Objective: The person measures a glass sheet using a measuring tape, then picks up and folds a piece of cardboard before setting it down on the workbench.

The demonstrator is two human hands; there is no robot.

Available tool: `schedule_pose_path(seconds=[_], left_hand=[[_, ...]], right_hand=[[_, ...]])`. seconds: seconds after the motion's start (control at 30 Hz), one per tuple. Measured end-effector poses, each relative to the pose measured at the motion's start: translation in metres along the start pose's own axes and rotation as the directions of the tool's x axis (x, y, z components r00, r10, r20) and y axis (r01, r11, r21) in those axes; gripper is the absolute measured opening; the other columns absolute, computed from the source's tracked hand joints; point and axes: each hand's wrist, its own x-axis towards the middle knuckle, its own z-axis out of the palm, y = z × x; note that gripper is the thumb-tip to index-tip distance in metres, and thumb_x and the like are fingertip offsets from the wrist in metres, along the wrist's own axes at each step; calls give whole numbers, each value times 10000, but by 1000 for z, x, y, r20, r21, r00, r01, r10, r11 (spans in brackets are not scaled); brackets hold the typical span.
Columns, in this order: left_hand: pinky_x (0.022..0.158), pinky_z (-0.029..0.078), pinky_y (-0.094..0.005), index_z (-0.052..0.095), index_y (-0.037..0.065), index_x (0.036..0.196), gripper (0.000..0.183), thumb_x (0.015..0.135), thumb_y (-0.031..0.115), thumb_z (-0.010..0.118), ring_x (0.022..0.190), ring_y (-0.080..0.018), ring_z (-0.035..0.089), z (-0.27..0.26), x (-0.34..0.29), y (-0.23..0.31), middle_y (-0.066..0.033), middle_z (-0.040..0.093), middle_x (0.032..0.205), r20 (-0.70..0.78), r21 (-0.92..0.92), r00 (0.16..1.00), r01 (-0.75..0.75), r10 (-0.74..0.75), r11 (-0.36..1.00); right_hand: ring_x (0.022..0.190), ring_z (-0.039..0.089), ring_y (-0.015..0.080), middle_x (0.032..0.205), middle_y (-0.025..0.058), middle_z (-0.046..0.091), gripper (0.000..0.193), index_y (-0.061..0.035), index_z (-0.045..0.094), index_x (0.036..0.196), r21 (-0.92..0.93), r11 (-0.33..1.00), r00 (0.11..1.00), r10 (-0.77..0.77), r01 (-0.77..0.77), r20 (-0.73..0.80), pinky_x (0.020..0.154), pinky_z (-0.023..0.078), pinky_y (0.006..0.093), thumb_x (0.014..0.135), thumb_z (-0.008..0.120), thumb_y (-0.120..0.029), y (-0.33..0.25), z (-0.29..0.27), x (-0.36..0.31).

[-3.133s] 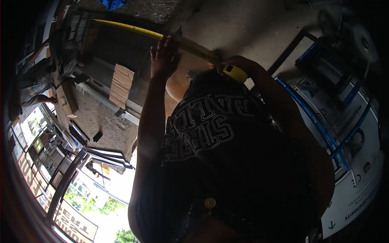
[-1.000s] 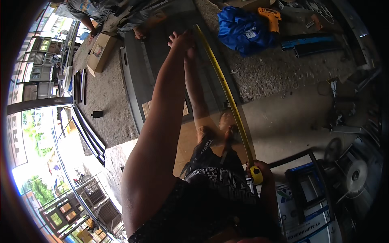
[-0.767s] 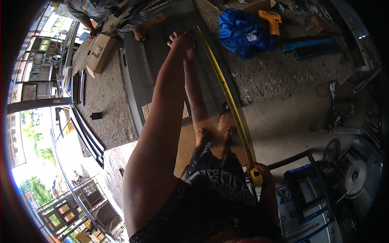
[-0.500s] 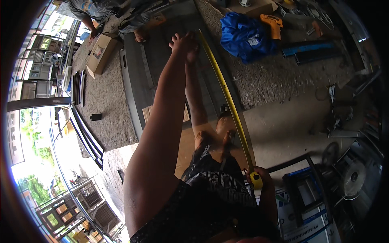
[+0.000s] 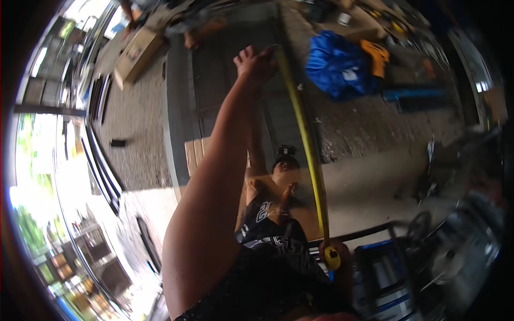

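- Head view: the left hand (image 5: 256,60) is stretched far out toward 12 o'clock, fingers pinched around the far end of a yellow tape measure blade (image 5: 302,128), pressing it against the top of a grey panel (image 5: 214,96) that looks glassy, since it mirrors the person.
- The blade runs taut from that hand down toward 5 o'clock, a long yellow line bowed by the lens; held tight at both ends, it appears to lie flat along the panel so a reading can be taken.
- Down at about 5 o'clock, the right hand (image 5: 338,262) is clenched around the yellow tape measure case (image 5: 332,259), anchoring the near end just above a blue-framed crate (image 5: 380,278).
- The left forearm fills the middle of the picture, with the person's dark printed shirt (image 5: 267,251) below it.
- In the panel, beside the blade at centre, a reflection of the person shows, which fits a shiny surface.
- Out at 1 o'clock, on the gravel floor (image 5: 353,134), lies a blue tarp bundle (image 5: 337,64) with an orange power drill (image 5: 377,56) touching its right edge, well apart from both hands.
- At 11 o'clock sits a cardboard box (image 5: 136,56), near the panel's far corner.
- At 9 o'clock, bright daylight and dark railings; details there are too washed out to tell.
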Motion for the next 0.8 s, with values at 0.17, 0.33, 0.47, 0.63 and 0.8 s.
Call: schedule_pose_path(seconds=[0.17, 0.33, 0.47, 0.63, 0.8], left_hand=[[1062, 259, -491, 558, 373, 1331, 556, 829, 612, 544, 1288, -293, 364, -15, 12, 37, -111, 441, 1368, 138, -146, 990, 55, -35, 988], [1049, 239, -533, 502, 365, 1384, 599, 838, 610, 516, 1304, -307, 342, 4, 0, 5, -126, 441, 1369, 86, -108, 995, 64, -55, 992], [1075, 214, -555, 481, 349, 1401, 589, 862, 584, 508, 1345, -320, 315, 1, 0, 9, -145, 410, 1427, 178, -151, 984, 32, -5, 988], [1087, 188, -564, 455, 352, 1418, 588, 884, 594, 489, 1378, -324, 280, 11, 2, 3, -150, 364, 1481, 134, -154, 991, 41, -20, 987], [1091, 179, -564, 459, 365, 1413, 594, 872, 606, 502, 1379, -324, 283, 8, 7, 1, -148, 361, 1487, 166, -165, 986, 17, 11, 986]], right_hand=[[599, 577, 190, 726, 121, 566, 355, 1, 569, 856, 139, 985, 936, -47, 101, -349, 520, 476, 307, 944, 470, -328, -27, 29, -39], [565, 546, 225, 748, 136, 527, 394, 22, 536, 895, -6, 978, 976, -210, 210, -52, 515, 465, 335, 960, 426, -351, -109, 60, 21], [630, 558, 214, 821, 98, 545, 368, -13, 535, 970, -25, 990, 989, -136, 138, 63, 590, 463, 356, 961, 426, -364, -169, 54, 92], [661, 561, 229, 860, 105, 551, 380, -21, 554, 1002, 3, 995, 980, -103, 104, 171, 635, 463, 358, 979, 401, -368, -193, 76, 171], [684, 598, 249, 873, 99, 590, 372, -41, 575, 1050, 124, 991, 996, -57, 48, 68, 627, 501, 338, 981, 397, -360, -177, 80, 196]])
